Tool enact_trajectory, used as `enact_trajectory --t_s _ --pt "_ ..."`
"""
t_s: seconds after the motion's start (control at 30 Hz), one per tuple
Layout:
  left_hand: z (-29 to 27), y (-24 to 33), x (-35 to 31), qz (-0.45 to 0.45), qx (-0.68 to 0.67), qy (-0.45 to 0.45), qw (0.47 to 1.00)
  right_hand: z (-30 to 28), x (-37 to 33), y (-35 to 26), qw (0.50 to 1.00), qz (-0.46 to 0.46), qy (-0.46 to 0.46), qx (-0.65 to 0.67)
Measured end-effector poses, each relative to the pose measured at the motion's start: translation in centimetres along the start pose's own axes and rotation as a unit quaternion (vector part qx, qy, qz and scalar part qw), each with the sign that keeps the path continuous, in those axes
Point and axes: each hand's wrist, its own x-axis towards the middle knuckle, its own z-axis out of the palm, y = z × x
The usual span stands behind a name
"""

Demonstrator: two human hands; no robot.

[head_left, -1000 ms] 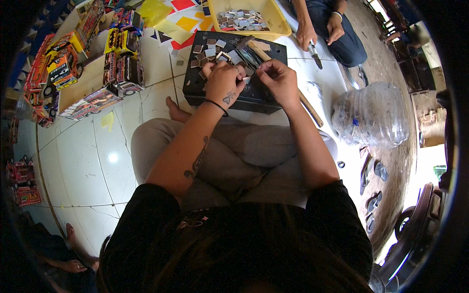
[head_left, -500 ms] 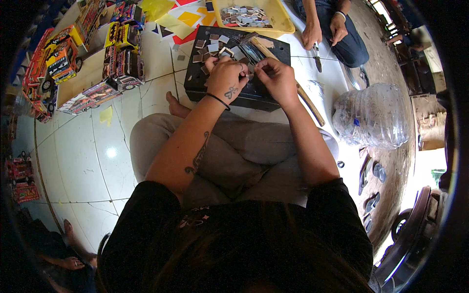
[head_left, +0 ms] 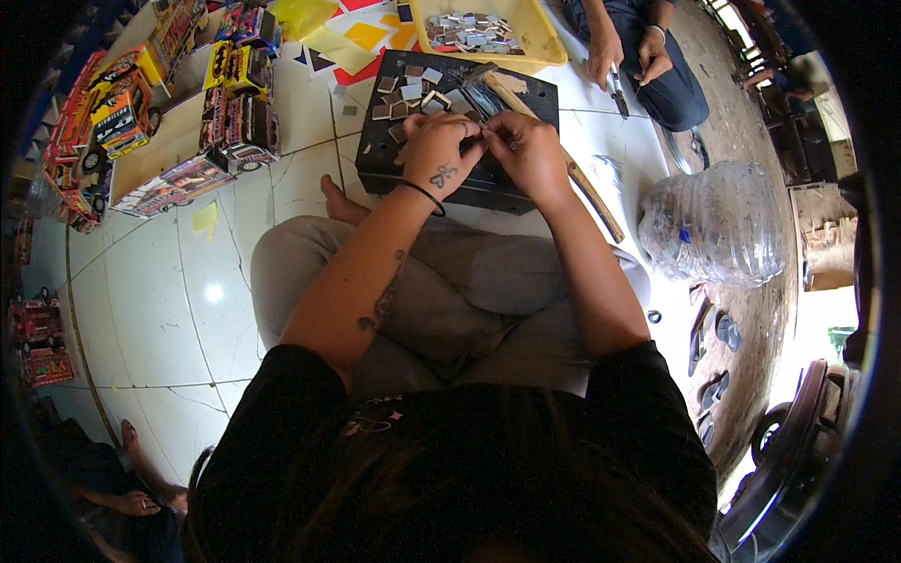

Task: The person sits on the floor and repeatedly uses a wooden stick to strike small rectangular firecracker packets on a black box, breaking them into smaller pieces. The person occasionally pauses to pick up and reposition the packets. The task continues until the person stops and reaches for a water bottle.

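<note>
My left hand (head_left: 437, 150) is closed over a black block (head_left: 540, 94), its thumb and fingertips pinched against those of my right hand (head_left: 527, 148). Whatever sits between the fingertips is too small and covered to make out. Small square pieces (head_left: 411, 91), some brown and some silvery, lie scattered on the block beyond my left hand. Among them is a pale-edged piece (head_left: 435, 101). A hammer's wooden handle (head_left: 591, 199) slants across the block, passing under or behind my right hand.
Beyond the block stands a yellow tray (head_left: 542, 56) of similar squares. At far right, another person's hand (head_left: 605, 52) holds a dark-tipped tool (head_left: 618, 92). Toy trucks (head_left: 239, 122) crowd the left. A large plastic-wrapped bundle (head_left: 718, 223) sits at right, near sandals (head_left: 727, 330).
My fingertips have come together, and my right hand has shifted slightly left. The pale-edged piece by my left fingers now shows lying among the squares. The other person's tool moved a little right.
</note>
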Motion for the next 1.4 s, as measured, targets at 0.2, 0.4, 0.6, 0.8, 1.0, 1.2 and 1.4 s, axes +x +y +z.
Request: enact_trajectory --t_s 0.2,0.4,0.6,0.8,1.0,1.2,1.4 --pt "0.8 -0.7 0.2 0.009 -0.11 -0.007 0.994 -3.6 -1.8 3.9 0.969 0.087 -0.037 -0.228" --pt "1.0 -0.6 0.0 0.0 -0.124 0.006 0.992 -5.4 -3.6 6.5 0.97 0.141 -0.116 -0.16" --pt "1.1 -0.6 -0.2 -0.004 -0.133 -0.005 0.991 -11.1 -7.6 -0.9 0.951 0.262 -0.127 0.105" --pt "1.4 -0.7 -0.5 0.01 -0.119 -0.009 0.993 -9.9 -13.2 -7.1 0.971 0.209 -0.033 -0.112" --pt "1.6 -0.9 -0.6 0.025 -0.107 -0.008 0.994 -9.6 -13.2 -8.4 0.966 0.179 -0.046 -0.179" --pt "1.6 -0.9 -0.8 0.005 -0.126 0.0 0.992 -10.0 -13.1 -8.4 0.965 0.177 -0.06 -0.183" --pt "1.5 -0.8 -0.8 0.036 -0.122 0.021 0.992 -9.8 -13.7 -7.9 0.967 0.176 -0.057 -0.177"
